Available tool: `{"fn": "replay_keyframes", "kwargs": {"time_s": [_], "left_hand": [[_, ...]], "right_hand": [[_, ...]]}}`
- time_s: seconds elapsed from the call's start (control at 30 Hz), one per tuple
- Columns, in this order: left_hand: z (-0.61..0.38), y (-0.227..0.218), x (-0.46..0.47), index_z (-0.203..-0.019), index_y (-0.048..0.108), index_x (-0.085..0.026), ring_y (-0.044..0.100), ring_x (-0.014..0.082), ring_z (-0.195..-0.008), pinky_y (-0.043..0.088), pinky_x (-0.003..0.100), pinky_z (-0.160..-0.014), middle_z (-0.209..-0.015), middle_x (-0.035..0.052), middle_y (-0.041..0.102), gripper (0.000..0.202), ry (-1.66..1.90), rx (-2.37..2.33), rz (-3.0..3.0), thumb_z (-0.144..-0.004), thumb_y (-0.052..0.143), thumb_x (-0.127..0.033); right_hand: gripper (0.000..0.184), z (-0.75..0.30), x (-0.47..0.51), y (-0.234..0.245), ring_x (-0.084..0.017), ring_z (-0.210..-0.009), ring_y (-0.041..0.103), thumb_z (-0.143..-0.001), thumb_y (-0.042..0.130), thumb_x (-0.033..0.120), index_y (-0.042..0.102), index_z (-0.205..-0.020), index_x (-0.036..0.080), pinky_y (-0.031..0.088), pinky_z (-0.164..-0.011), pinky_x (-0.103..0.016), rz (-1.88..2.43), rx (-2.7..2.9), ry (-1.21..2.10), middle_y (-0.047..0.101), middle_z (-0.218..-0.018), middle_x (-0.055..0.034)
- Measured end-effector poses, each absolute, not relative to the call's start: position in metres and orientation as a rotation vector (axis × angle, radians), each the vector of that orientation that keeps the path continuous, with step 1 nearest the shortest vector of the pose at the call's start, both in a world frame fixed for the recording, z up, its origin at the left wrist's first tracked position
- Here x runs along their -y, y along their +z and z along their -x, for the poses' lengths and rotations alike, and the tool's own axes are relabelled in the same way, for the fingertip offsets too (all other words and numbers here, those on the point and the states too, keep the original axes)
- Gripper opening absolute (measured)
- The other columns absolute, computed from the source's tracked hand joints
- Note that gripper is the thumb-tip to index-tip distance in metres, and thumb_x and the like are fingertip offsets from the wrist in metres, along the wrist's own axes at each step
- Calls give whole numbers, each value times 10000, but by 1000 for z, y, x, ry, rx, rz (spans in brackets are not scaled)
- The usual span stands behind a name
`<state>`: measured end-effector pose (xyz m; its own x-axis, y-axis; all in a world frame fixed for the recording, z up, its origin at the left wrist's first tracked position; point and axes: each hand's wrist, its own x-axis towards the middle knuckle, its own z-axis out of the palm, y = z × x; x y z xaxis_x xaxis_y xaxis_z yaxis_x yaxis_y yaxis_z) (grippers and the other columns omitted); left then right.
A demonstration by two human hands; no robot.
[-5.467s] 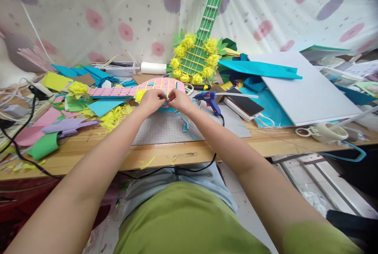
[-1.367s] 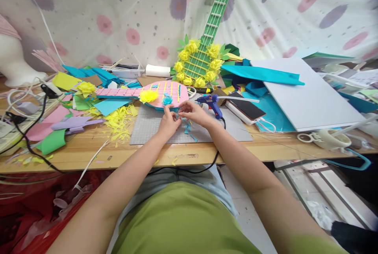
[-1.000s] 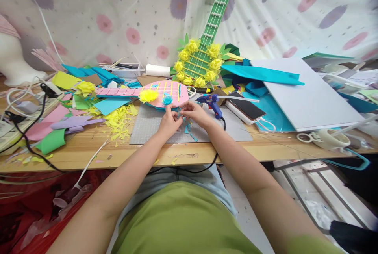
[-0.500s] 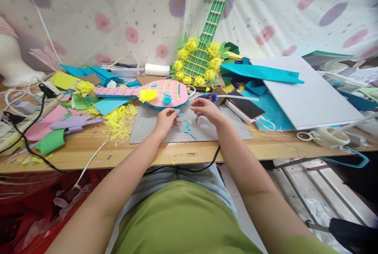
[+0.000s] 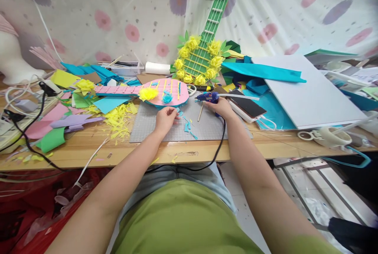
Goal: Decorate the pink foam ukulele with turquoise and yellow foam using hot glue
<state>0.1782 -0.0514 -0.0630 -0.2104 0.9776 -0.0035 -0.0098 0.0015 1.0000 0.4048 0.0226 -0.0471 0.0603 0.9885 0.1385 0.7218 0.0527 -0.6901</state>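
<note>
Between the fingertips of my left hand (image 5: 166, 121) is a small light-blue paper piece (image 5: 178, 112), pinched just in front of the pink paper guitar (image 5: 174, 90). That guitar lies flat and carries a yellow flower (image 5: 148, 94) and a blue flower (image 5: 167, 98). My right hand (image 5: 221, 108) is closed around the dark blue glue gun (image 5: 208, 96), whose nozzle points left and whose glue stick sticks out to the right. Beneath both hands is a grey cutting mat (image 5: 147, 128), with blue paper scraps (image 5: 188, 126) and a thin stick (image 5: 201, 112) on it.
A green guitar with yellow flowers (image 5: 203, 57) leans upright at the back. Yellow paper shreds (image 5: 118, 120) lie to the left. At right are a phone (image 5: 248, 103) on a white block, a white board (image 5: 310, 96) and a tape roll (image 5: 333, 138). A black cord (image 5: 220, 147) hangs over the front edge.
My right hand has moved right from above the mat and taken hold of the glue gun. My left hand stays in place with the blue paper piece.
</note>
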Motion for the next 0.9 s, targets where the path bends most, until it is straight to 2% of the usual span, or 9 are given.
{"fn": "replay_keyframes", "kwargs": {"time_s": [0.13,0.3,0.47,0.57,0.9], "left_hand": [[-177,-64,51,-751,601,-126,645,128,-601,519,222,-489,-731,37,662,120,1382,-1344,-1093,-756,629,-243],[-177,-65,50,-780,608,-118,656,133,-614,522,218,-488,-737,43,666,116,1379,-1337,-1060,-750,642,-224],[-177,-65,49,-761,600,-123,659,137,-614,524,222,-490,-720,39,668,79,1373,-1352,-1056,-752,627,-196],[-177,-64,49,-758,600,-125,659,138,-607,522,226,-491,-702,33,664,51,1369,-1350,-1046,-751,618,-173],[-178,-61,50,-752,589,-133,657,141,-603,515,232,-493,-673,20,658,62,1360,-1359,-1018,-734,632,-173]], "right_hand": [[374,-403,-22,-54,-217,-730,592,-641,686,504,620,-769,159,444,-637,-322,1713,1559,686,648,-759,-93],[399,-403,-6,-46,-112,-600,532,-642,668,544,587,-777,178,399,-496,-242,1221,1343,993,646,-827,-64],[410,-397,12,-41,-68,-446,404,-676,658,572,595,-655,167,316,-421,-235,1131,1650,1199,516,-539,10],[417,-392,17,-41,-70,-432,398,-651,680,583,588,-623,177,320,-418,-237,1194,1791,1216,463,-475,30],[439,-385,16,-43,-89,-434,417,-617,691,615,556,-588,198,344,-407,-259,1275,1837,1112,489,-486,15]]}}
